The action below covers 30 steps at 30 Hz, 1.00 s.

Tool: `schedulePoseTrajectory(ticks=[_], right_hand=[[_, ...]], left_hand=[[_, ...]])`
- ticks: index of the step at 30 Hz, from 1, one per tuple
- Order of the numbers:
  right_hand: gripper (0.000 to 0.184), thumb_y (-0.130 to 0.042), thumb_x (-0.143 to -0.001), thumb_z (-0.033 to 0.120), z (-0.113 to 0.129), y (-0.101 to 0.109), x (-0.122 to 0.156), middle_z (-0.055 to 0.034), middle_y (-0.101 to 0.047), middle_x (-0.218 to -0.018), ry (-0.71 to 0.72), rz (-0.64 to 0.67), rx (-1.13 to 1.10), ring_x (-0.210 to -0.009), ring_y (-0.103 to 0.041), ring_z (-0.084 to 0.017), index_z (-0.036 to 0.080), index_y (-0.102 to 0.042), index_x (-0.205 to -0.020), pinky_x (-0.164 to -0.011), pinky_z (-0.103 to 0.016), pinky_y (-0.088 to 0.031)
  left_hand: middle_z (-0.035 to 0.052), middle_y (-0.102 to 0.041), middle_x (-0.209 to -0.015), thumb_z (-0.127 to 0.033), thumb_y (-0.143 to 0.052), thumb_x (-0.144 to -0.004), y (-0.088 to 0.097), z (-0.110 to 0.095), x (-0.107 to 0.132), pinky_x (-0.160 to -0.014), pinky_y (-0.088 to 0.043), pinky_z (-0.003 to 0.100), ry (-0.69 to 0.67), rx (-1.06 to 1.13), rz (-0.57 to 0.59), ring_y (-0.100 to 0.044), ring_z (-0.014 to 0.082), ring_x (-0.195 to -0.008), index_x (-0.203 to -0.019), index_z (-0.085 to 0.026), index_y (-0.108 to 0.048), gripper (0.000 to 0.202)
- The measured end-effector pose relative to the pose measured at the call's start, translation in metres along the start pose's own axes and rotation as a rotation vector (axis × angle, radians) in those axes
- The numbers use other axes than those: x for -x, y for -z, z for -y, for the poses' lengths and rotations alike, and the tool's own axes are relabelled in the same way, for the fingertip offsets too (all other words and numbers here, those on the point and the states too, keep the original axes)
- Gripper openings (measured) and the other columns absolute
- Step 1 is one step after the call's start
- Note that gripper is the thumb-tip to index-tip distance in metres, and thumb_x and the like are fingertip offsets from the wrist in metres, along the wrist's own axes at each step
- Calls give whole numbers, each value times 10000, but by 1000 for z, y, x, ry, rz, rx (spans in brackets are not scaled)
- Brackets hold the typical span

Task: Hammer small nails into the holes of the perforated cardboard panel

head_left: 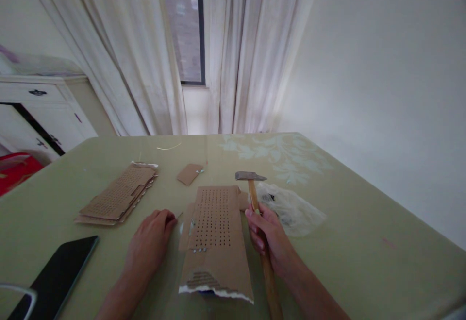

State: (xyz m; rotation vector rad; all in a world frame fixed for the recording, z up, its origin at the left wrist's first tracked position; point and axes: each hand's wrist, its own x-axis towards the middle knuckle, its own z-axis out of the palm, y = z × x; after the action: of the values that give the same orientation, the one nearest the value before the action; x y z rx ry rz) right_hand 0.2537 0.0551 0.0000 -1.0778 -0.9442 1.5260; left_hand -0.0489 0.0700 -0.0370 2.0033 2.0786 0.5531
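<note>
Gripping a wooden-handled hammer, the right hand sits beside perforated cardboard while the left hand pinches a thin nail.

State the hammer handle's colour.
The handle is yellowish brown; it shows in the head view, the only one.

The only view, head-worn, looks from close above the near side of the smooth, pale-green table, forward and down across its top, taking in both far corners and long cream fabric curtains beyond.
</note>
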Motion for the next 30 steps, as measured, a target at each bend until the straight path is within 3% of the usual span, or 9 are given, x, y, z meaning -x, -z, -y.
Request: schedulePoseTrajectory(ticks=[5, 8, 11, 13, 15, 19, 22, 30], right_hand=[[462, -846, -843, 563, 2, 0, 0, 125, -454, -596, -21, 24, -10, -359, -288, -24, 232, -524, -816, -304, -132, -270], [450, -845, -857, 551, 2, 0, 1, 123, -457, -597, -20, 31, -12, -361, -284, -23, 229, -532, -818, -307, -128, -276], [455, -847, -858, 554, 1, 0, 2, 120, -470, -601, -29, 36, -16, -356, -297, -22, 227, -534, -815, -304, -127, -277], [451, -851, -853, 553, 1, 0, 3, 122, -470, -596, -33, 42, -26, -349, -295, -22, 227, -541, -825, -297, -126, -272], [444, -856, -845, 548, 0, -1, 3, 125, -473, -589, -30, 38, -34, -344, -290, -22, 229, -548, -840, -289, -124, -267], [449, -861, -825, 555, 1, -3, 2, 127, -478, -573, -38, 10, -24, -339, -308, -26, 233, -550, -855, -284, -119, -268], [464, -862, -815, 571, 1, -3, 1, 127, -483, -582, -41, 6, -13, -340, -307, -24, 233, -548, -857, -283, -119, -269], [473, -862, -809, 585, -1, -2, 1, 125, -483, -580, -70, 19, 7, -335, -318, -22, 228, -555, -848, -278, -118, -271]], left_hand=[[150, -707, -905, -318, -398, -964, 2, -3, 3, -852, -501, 484, -13, 25, -44, -652, 355, -907, -827, -228, -637, 290], [142, -718, -995, -391, -358, -1018, 12, -13, 4, -875, -520, 458, 4, 114, -111, -673, 339, -970, -1048, -199, -651, 352], [97, -735, -1124, -476, -413, -1062, 24, -31, 12, -888, -544, 359, -46, 431, -155, -693, 265, -1013, -1206, -224, -635, 366], [51, -738, -1010, -504, -519, -1052, 30, -43, 22, -790, -546, 301, -82, 677, -128, -685, 227, -899, -1091, -247, -671, 301], [23, -719, -882, -491, -616, -1021, 33, -54, 34, -712, -523, 277, -104, 778, -74, -653, 208, -799, -1003, -250, -703, 257], [2, -715, -817, -439, -744, -944, 36, -71, 48, -697, -501, 266, -139, 775, -44, -605, 193, -742, -1075, -268, -757, 216], [-10, -661, -750, -438, -706, -970, 38, -77, 50, -671, -471, 257, -152, 741, -52, -564, 182, -714, -966, -270, -759, 177], [-12, -689, -791, -366, -647, -1025, 30, -66, 45, -690, -483, 266, -332, 568, 15, -593, 172, -729, -962, -263, -749, 159]])
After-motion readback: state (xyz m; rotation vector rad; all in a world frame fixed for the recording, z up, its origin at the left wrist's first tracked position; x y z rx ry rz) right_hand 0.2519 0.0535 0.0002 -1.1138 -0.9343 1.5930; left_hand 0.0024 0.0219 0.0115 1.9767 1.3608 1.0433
